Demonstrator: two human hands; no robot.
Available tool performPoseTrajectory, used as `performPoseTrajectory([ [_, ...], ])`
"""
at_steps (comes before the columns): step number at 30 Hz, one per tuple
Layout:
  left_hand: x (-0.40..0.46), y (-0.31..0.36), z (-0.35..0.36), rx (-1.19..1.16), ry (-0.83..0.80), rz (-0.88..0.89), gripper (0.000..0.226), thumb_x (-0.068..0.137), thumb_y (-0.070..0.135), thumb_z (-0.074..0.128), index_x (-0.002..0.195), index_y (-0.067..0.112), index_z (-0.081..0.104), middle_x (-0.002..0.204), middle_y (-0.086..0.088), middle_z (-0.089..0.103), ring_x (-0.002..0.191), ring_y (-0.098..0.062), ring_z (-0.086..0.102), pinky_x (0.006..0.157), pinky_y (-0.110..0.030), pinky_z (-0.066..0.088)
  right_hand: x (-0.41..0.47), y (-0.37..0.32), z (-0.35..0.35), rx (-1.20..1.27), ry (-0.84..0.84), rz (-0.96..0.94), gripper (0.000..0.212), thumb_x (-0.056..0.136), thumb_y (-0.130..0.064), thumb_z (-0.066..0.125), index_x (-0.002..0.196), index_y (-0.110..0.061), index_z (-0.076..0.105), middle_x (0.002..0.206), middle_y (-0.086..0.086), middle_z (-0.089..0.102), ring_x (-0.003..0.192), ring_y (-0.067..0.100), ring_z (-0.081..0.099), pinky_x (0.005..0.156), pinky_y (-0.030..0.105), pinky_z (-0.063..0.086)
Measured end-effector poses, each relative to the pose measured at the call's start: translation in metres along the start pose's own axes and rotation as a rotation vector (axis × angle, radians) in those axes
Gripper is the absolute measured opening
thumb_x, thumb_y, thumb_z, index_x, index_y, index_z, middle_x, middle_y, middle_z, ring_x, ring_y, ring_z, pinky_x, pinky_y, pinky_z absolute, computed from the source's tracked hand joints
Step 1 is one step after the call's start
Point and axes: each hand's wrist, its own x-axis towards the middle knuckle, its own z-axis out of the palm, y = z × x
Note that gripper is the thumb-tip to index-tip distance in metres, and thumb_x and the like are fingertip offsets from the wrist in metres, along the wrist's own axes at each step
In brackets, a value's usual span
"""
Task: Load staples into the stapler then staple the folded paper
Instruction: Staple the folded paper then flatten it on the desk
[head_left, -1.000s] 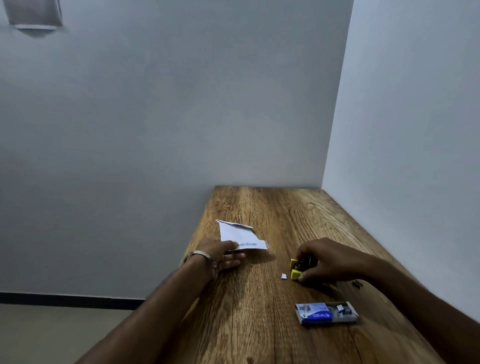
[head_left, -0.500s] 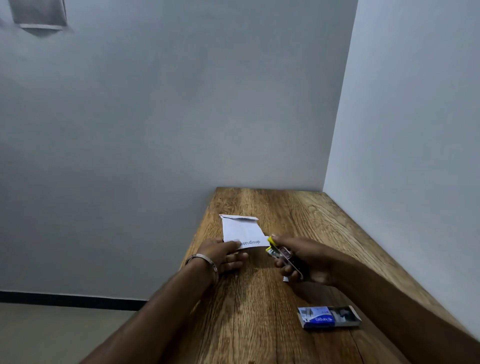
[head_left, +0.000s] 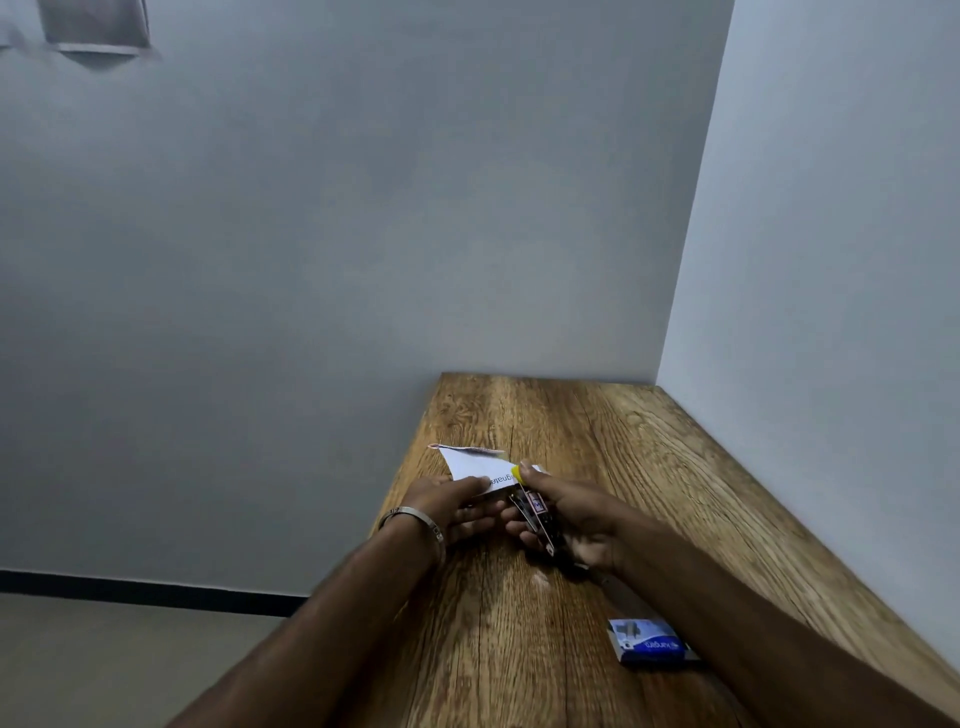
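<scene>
The left hand (head_left: 457, 501), with a metal bangle (head_left: 415, 519) at the wrist, rests on the wooden bench (head_left: 649, 467) near its left edge. Its fingers lie fairly straight and press down the near edge of the folded paper (head_left: 475, 465), probably to keep the sheet from sliding while it is fastened. The paper lies flat on the bench, printed side up, its far edge slightly raised.

Just to the right, the right hand (head_left: 576, 514) grips the stapler (head_left: 532, 506), fingers curled round its dark body. The yellow nose meets the right corner of the paper, with the thumb resting on top, a hold suited to squeezing. Whether the paper sits fully between the stapler's arms cannot be determined.

Nearer the person and further right, a blue staple box (head_left: 647, 642) lies on the bench, well apart from both hands. Stapling appears imminent.
</scene>
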Motion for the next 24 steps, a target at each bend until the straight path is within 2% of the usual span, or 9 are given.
performPoseTrajectory([
  [3,0.0019,-0.0001,-0.0002,0.003,0.018,-0.001,0.014,0.085,-0.001,0.067,0.097,-0.008,0.061,0.068,-0.018,0.074,0.056,-0.022,0.072,0.049,-0.028,0.059,0.0001,0.0013,0.0001,0.023,0.030,-0.040,0.043,0.091,-0.041,0.066,0.096,0.002,0.069,0.075,0.012,0.072,0.059,0.017,0.071,0.047,0.023,0.056],
  [5,0.0033,-0.0013,0.0000,0.022,0.024,0.015,0.013,0.085,-0.001,0.067,0.094,-0.007,0.061,0.068,-0.017,0.074,0.057,-0.022,0.073,0.051,-0.029,0.060,-0.0003,0.0018,0.0008,0.028,0.053,-0.066,0.043,0.084,-0.040,0.073,0.096,0.001,0.068,0.072,0.011,0.072,0.057,0.016,0.070,0.046,0.023,0.055],
  [8,0.0045,-0.0040,0.0005,0.055,0.020,0.039,0.008,0.084,0.000,0.069,0.086,-0.003,0.061,0.064,-0.012,0.074,0.057,-0.021,0.073,0.048,-0.028,0.059,0.0007,0.0018,0.0015,0.028,0.075,-0.089,0.048,0.077,-0.039,0.078,0.101,0.001,0.068,0.073,0.011,0.072,0.058,0.016,0.070,0.046,0.022,0.054],
  [13,0.0049,-0.0036,0.0002,0.048,0.017,0.039,0.013,0.081,0.002,0.073,0.089,-0.002,0.062,0.066,-0.013,0.075,0.056,-0.021,0.073,0.044,-0.025,0.056,0.0033,0.0022,0.0033,0.043,0.114,-0.125,0.060,0.063,-0.042,0.085,0.101,0.002,0.071,0.079,0.016,0.074,0.062,0.020,0.071,0.045,0.023,0.053],
  [18,0.0057,-0.0027,-0.0014,0.043,0.008,0.021,0.023,0.078,0.005,0.076,0.095,-0.006,0.065,0.079,-0.020,0.076,0.065,-0.025,0.075,0.048,-0.027,0.058,0.0066,0.0036,0.0071,0.048,0.138,-0.138,0.049,0.071,-0.039,0.084,0.097,0.001,0.072,0.072,0.013,0.071,0.055,0.016,0.067,0.043,0.022,0.051],
  [20,0.0060,-0.0030,-0.0016,0.046,0.007,0.025,0.022,0.077,0.005,0.077,0.093,-0.006,0.066,0.080,-0.019,0.076,0.066,-0.025,0.075,0.048,-0.026,0.057,0.0074,0.0040,0.0071,0.063,0.152,-0.145,0.042,0.077,-0.036,0.083,0.094,0.000,0.072,0.070,0.012,0.070,0.053,0.016,0.066,0.043,0.022,0.050],
  [24,0.0064,-0.0037,-0.0015,0.045,0.002,0.041,0.020,0.078,0.005,0.076,0.092,-0.006,0.066,0.081,-0.020,0.076,0.065,-0.025,0.075,0.048,-0.026,0.058,0.0083,0.0049,0.0066,0.077,0.163,-0.154,0.040,0.077,-0.033,0.082,0.097,0.000,0.070,0.070,0.012,0.069,0.054,0.016,0.064,0.043,0.022,0.050],
])
